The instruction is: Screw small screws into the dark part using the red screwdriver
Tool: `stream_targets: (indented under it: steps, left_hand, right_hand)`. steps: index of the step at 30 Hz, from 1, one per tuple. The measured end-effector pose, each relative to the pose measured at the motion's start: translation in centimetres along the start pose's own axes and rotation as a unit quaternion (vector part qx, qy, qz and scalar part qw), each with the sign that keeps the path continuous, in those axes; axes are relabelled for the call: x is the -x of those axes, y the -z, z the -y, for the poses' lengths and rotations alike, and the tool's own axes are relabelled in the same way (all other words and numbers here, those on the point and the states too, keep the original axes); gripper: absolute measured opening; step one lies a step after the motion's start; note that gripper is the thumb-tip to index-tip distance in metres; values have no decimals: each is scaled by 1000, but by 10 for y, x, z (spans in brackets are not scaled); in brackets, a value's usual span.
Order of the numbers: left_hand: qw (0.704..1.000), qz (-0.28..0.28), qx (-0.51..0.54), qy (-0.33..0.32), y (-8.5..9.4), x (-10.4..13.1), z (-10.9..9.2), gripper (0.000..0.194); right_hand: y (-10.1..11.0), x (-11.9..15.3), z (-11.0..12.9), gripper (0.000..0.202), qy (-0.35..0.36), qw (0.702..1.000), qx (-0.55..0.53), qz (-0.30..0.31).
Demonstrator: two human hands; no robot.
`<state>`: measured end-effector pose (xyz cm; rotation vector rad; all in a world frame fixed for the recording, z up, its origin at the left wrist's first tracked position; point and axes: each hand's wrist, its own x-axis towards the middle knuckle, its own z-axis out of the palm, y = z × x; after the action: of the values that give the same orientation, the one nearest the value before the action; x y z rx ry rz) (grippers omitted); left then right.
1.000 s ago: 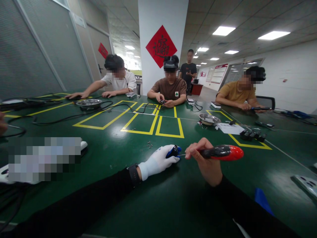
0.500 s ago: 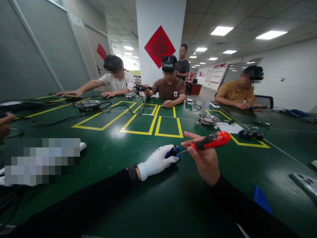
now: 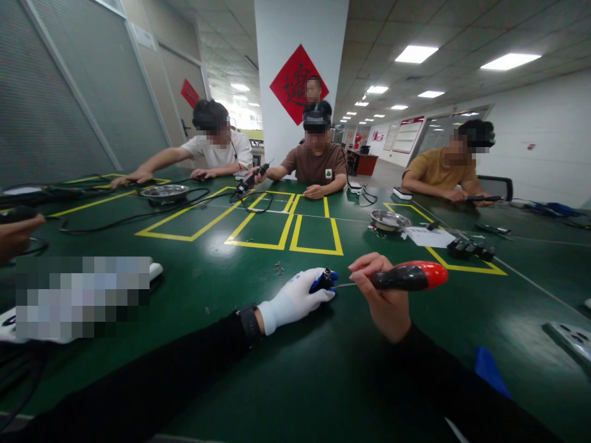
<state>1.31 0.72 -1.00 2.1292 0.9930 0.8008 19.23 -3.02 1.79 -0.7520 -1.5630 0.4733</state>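
Observation:
My left hand [image 3: 298, 294], in a white glove with blue fingertips, is closed around a small black block-like part [image 3: 325, 280] and rests on the green table. Most of that part is hidden by the glove. My bare right hand [image 3: 385, 301] grips a screwdriver [image 3: 410, 275] with a red and black handle. The handle points right and lies nearly level. Its thin metal shaft runs left to the black part; whether the tip touches a screw cannot be made out. Several small screws [image 3: 278, 268] lie loose just beyond my left hand.
Yellow tape rectangles [image 3: 316, 251] mark the table. A metal bowl [image 3: 390, 220], a paper sheet [image 3: 429, 237] and several black parts [image 3: 471, 249] lie at right. Another metal bowl [image 3: 164, 194] and cables are at left. Co-workers sit opposite, one holding an electric screwdriver [image 3: 253, 178].
My right hand's fingers have closed further, and the screwdriver handle has swung lower and to the right. My left hand stays in place. The co-worker opposite has lowered and tilted their tool.

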Motion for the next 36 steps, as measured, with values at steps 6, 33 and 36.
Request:
stream_targets:
  steps: [6, 33, 36]
  left_hand:
    - [1000, 10, -3, 0, 0, 1, 0, 32]
    - [980, -89, -171, 57, -5, 1, 21, 99]
    - [979, -83, -178, 50, -2, 2, 22, 85]
  right_hand:
    - [-2, -3, -10, 29, -51, 968, -179, -170]
    - [12, -11, -21, 40, -269, 843, -348, -311]
    - [10, -12, -24, 34, -280, 849, -313, -320]
